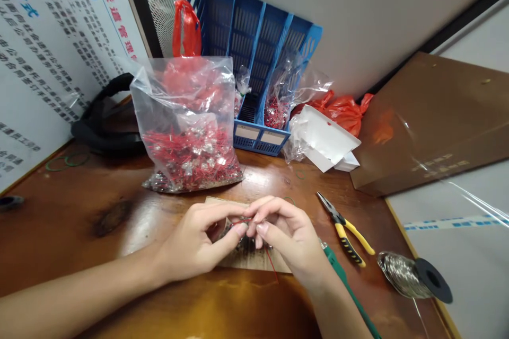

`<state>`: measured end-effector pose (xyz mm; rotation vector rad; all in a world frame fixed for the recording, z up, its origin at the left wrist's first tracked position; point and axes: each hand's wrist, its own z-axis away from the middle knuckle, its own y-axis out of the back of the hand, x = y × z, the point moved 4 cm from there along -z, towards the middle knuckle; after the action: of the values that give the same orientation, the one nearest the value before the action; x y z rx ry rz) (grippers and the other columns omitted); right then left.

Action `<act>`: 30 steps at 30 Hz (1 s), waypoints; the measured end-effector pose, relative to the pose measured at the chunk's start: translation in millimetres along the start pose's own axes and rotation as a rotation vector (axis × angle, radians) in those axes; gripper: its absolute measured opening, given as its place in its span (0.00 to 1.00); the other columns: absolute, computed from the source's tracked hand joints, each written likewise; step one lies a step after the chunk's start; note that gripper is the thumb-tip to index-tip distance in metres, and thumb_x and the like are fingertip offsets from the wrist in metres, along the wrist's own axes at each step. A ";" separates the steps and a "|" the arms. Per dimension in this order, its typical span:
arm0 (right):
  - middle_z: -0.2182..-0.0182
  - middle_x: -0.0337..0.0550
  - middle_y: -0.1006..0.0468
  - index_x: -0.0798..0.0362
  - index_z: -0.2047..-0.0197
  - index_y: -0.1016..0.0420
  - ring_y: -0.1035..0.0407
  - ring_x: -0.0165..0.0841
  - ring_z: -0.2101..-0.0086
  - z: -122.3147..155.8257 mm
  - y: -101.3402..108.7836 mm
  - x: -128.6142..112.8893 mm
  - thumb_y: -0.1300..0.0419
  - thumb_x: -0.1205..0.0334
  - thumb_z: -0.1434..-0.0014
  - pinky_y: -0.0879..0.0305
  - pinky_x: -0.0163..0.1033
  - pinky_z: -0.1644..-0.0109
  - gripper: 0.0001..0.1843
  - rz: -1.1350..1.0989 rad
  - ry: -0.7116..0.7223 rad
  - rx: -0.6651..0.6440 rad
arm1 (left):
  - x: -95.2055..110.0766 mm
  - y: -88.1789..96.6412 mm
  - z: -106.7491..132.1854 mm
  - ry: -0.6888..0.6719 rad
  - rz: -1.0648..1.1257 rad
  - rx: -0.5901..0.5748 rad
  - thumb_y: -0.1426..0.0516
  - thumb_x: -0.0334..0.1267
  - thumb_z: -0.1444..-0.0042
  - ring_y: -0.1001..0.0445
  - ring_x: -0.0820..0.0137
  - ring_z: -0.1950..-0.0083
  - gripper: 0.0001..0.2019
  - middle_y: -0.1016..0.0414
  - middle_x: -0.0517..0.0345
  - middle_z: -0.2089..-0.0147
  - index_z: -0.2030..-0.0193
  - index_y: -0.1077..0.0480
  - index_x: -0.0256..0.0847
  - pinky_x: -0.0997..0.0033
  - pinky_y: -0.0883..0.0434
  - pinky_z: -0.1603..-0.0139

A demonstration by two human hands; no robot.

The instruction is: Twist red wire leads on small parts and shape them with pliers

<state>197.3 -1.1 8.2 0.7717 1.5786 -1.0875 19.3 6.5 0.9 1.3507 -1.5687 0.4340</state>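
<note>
Both my hands meet over a small brown board (254, 264) on the wooden table. In a pinch, my left hand (209, 238) holds a thin red wire (239, 221) between thumb and forefinger. The fingers of my right hand (288, 233) are closed on the wire close to my left fingertips. A red wire end (272, 260) hangs below my right hand. Small shiny parts lie under the fingers, mostly hidden, on a dark scorched patch of the board. Beside my right wrist is a tool with a green handle (345, 286), likely a soldering iron.
A clear bag (186, 153) of red-wired parts stands behind my hands. Behind it is a blue divided rack (254, 37) holding bagged parts. Yellow-handled long-nose pliers (344, 230) and a solder wire spool (413, 275) lie right, near a brown box (433, 127). A white box (328, 135) sits behind.
</note>
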 end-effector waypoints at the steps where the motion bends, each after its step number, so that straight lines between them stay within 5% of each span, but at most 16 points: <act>1: 0.51 0.44 0.24 0.49 0.58 0.18 0.27 0.26 0.64 0.2 1.0 -2.5 0.33 0.66 0.32 0.28 0.32 0.62 0.03 0.051 0.006 0.005 | -0.5 0.6 -0.7 -0.009 0.004 0.010 0.40 0.27 0.32 0.17 0.71 0.55 0.12 0.15 0.56 0.53 0.46 0.20 0.41 0.75 0.24 0.52; 8: 0.52 0.44 0.27 0.49 0.58 0.17 0.30 0.28 0.64 -0.6 6.6 -1.0 0.34 0.67 0.35 0.30 0.33 0.64 0.04 0.141 -0.012 0.046 | -3.4 -1.0 -3.4 -0.014 0.004 0.005 0.39 0.27 0.33 0.23 0.75 0.65 0.07 0.16 0.56 0.59 0.55 0.18 0.39 0.77 0.29 0.63; 12: 0.63 0.41 0.25 0.50 0.54 0.19 0.31 0.30 0.67 0.8 12.7 2.8 0.34 0.64 0.36 0.36 0.32 0.69 0.07 0.175 -0.081 0.147 | -6.5 0.5 -2.0 0.019 -0.061 0.049 0.38 0.29 0.33 0.31 0.77 0.72 0.07 0.22 0.58 0.68 0.57 0.17 0.39 0.77 0.35 0.70; 16: 0.76 0.35 0.30 0.53 0.61 0.22 0.43 0.25 0.78 0.7 15.7 -6.7 0.34 0.54 0.34 0.47 0.33 0.75 0.11 0.340 -0.087 0.275 | -7.2 0.9 -1.6 0.019 -0.088 0.070 0.37 0.30 0.34 0.32 0.77 0.73 0.06 0.22 0.58 0.68 0.57 0.16 0.39 0.77 0.36 0.72; 20: 0.79 0.34 0.32 0.54 0.68 0.24 0.43 0.25 0.79 -1.7 12.2 -12.6 0.34 0.53 0.36 0.50 0.33 0.77 0.14 0.418 -0.107 0.290 | -6.7 0.2 -1.4 0.009 -0.094 0.075 0.36 0.30 0.35 0.29 0.76 0.72 0.06 0.21 0.57 0.68 0.58 0.16 0.39 0.77 0.34 0.71; 30: 0.75 0.40 0.25 0.52 0.68 0.23 0.34 0.30 0.75 -0.4 9.2 -6.2 0.33 0.54 0.38 0.38 0.34 0.73 0.12 0.486 -0.097 0.348 | -3.9 2.6 -2.0 0.045 -0.088 0.065 0.37 0.31 0.35 0.31 0.76 0.71 0.07 0.26 0.59 0.68 0.53 0.18 0.41 0.76 0.37 0.71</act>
<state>207.0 3.1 11.8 1.2411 1.0490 -1.0235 17.5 10.9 -0.7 1.4440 -1.4634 0.4611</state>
